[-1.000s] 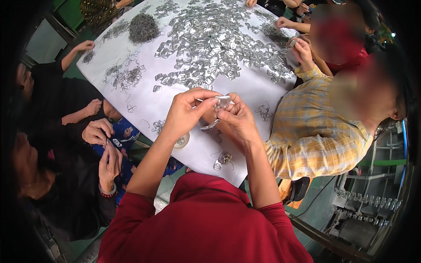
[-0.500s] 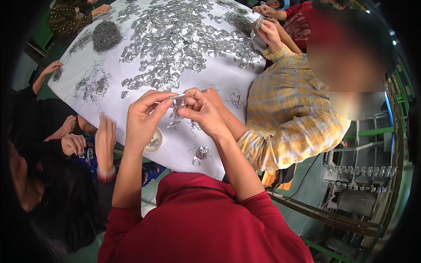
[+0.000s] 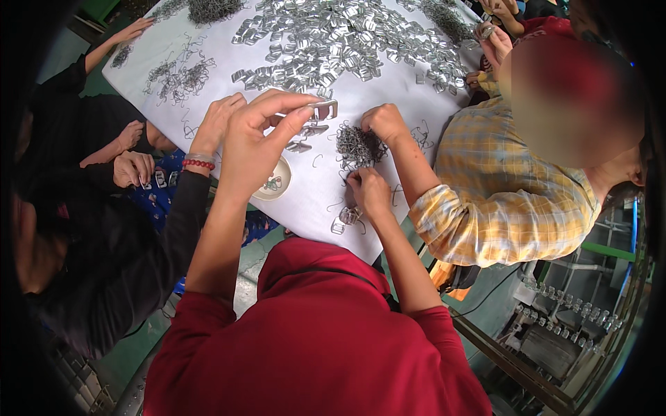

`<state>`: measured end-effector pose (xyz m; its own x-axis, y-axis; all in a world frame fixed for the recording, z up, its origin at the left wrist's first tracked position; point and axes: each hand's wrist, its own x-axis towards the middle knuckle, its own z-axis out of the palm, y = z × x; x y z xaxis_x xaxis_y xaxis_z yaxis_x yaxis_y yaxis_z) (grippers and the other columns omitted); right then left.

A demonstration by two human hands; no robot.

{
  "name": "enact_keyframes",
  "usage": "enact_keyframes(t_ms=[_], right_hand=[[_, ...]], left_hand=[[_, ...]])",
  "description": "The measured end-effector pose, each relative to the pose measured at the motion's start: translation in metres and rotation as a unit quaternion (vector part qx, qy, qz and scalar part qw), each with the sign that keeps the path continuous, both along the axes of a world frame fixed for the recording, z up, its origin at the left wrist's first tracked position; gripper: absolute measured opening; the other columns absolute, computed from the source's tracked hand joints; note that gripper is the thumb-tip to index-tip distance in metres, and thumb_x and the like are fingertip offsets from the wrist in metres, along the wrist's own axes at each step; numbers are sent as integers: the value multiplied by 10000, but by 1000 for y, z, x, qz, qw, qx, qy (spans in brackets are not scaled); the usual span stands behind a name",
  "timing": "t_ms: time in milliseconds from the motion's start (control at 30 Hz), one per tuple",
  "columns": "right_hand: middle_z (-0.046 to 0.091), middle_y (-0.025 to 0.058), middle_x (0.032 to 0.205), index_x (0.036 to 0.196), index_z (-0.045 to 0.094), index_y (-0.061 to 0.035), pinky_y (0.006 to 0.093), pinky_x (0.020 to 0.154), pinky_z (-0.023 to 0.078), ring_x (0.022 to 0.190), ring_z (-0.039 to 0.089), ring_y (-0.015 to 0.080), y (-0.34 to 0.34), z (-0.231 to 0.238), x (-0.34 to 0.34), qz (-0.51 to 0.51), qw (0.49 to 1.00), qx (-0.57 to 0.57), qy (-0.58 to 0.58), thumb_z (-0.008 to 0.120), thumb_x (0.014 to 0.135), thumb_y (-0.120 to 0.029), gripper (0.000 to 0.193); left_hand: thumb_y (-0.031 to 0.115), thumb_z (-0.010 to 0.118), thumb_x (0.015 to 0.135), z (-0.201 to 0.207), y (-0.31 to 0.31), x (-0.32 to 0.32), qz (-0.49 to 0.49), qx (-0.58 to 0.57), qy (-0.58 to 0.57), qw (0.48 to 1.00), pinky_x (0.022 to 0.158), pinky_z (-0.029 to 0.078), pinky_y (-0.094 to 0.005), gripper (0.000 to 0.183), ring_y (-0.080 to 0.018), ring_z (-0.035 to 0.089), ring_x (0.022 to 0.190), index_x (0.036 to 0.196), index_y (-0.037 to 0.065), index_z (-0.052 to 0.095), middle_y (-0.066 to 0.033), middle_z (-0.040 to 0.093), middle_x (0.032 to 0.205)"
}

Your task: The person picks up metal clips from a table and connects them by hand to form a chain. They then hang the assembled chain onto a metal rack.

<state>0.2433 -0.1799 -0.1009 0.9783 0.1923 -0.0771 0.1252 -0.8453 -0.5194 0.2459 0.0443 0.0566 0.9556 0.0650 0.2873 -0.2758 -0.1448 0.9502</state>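
Observation:
My left hand [image 3: 262,139] is raised over the near part of the table, pinching a shiny silver buckle [image 3: 331,109] between thumb and fingers. More silver buckles [image 3: 312,130] show just below it; whether they hang from it or are also held, I cannot tell. My right hand [image 3: 371,194] is low at the near edge of a pile of thin bent wire hooks [image 3: 357,148]. Its thumb and fingers are pinched together, and what lies between them is hidden. Beside that hand, a few buckles [image 3: 340,224] lie with wire hooks near the table's front edge.
The white table [image 3: 305,201] carries a large heap of buckles [image 3: 326,41] and several hook piles [image 3: 180,78]. A small round dish [image 3: 283,188] sits near my left forearm. At right, a person in a checked shirt [image 3: 499,215] reaches a hand [image 3: 386,123] into my hook pile. Another person's hand [image 3: 220,118] is close at left.
My right hand has left the buckle and moved down to the hook pile. My left hand keeps the buckle. The view has shifted, and the left neighbour's hand has moved forward.

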Motion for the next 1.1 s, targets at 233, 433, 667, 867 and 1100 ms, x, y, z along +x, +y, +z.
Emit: enact_keyframes(t_ms=[233, 433, 667, 867, 1100], right_hand=[[619, 144, 931, 916, 606, -50, 422, 696, 499, 796, 630, 326, 22, -18, 15, -10, 994, -110, 26, 694, 744, -189, 237], [642, 118, 891, 837, 645, -59, 380, 712, 486, 798, 627, 280, 15, 17, 22, -11, 993, -31, 111, 698, 738, -179, 164], [567, 1, 822, 829, 641, -53, 234, 698, 430, 802, 533, 88, 11, 156, 41, 66, 867, 487, 75, 703, 771, -72, 87], [537, -2, 909, 832, 643, -45, 231, 686, 427, 818, 527, 94, 13, 181, 50, 196, 865, 458, 49, 699, 769, -68, 87], [519, 8, 944, 833, 621, -22, 231, 696, 452, 815, 526, 98, 14, 165, 59, 189, 793, 564, 131, 685, 775, -27, 86]], left_hand=[[52, 616, 849, -15, -3, 0, 13, -32, 2, 999, 617, 417, -183, 153, -59, 563, 737, 984, 24, 681, -23, 628, 860], [15, 589, 853, -9, -2, -5, -27, -48, 39, 998, 689, 436, -219, 171, -90, 563, 781, 1008, -6, 661, -56, 625, 921], [-7, 572, 852, 5, -8, -13, -127, -43, 91, 987, 704, 453, -229, 187, -101, 562, 804, 1016, -10, 664, -67, 616, 940], [24, 614, 837, 2, -19, -6, -147, -48, 46, 987, 649, 468, -220, 171, -95, 589, 746, 994, 11, 680, -65, 642, 875], [43, 666, 798, -1, -25, 2, -154, -38, 39, 987, 657, 470, -236, 165, -111, 601, 757, 959, 11, 684, -67, 648, 862]])
